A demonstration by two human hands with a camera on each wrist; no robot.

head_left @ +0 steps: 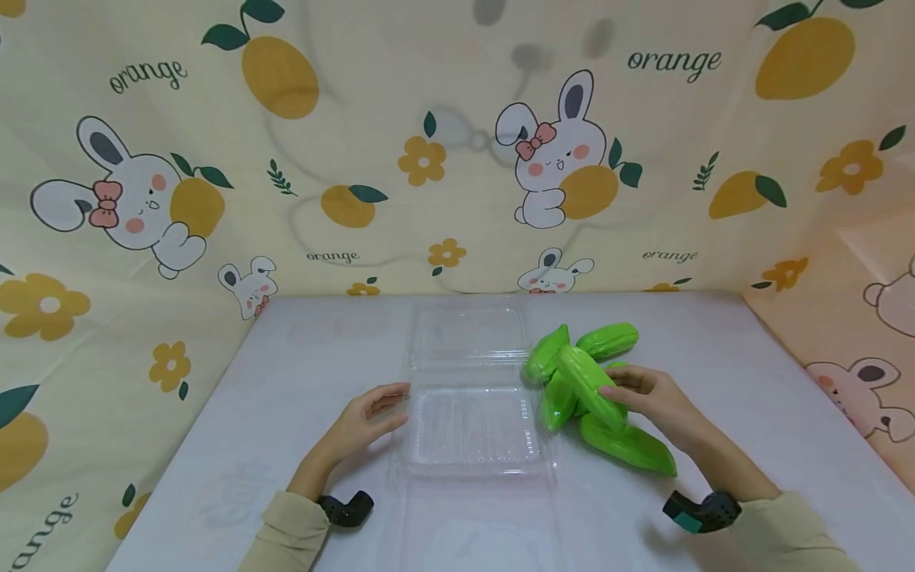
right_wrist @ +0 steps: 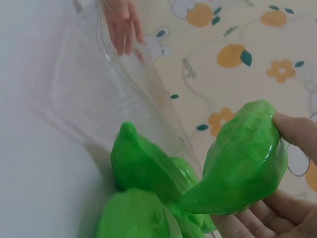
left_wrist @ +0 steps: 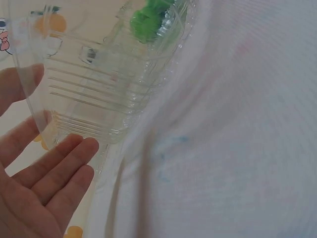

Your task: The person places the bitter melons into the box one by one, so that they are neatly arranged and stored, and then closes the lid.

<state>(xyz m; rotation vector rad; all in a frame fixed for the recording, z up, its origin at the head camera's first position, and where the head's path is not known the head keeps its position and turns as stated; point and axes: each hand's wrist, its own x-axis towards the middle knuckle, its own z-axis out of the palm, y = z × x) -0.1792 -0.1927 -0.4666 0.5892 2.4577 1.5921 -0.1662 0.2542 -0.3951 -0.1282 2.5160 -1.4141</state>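
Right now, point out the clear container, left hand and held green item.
Clear container (head_left: 472,429): head view, tray floor.
Left hand (head_left: 356,423): head view, its back.
Held green item (right_wrist: 243,162): right wrist view, its side.

The right hand (right_wrist: 287,214) grips a glossy green vegetable (right_wrist: 242,161); beside it lie similar vegetables (right_wrist: 138,163), beyond it a clear container (right_wrist: 99,91).

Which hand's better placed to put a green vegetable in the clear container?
Probably right: the right hand grips a green vegetable beside the container; the left hand, at the opposite edge, holds none.

The green vegetables (head_left: 589,385) look glossy, the container (head_left: 472,433) shiny plastic
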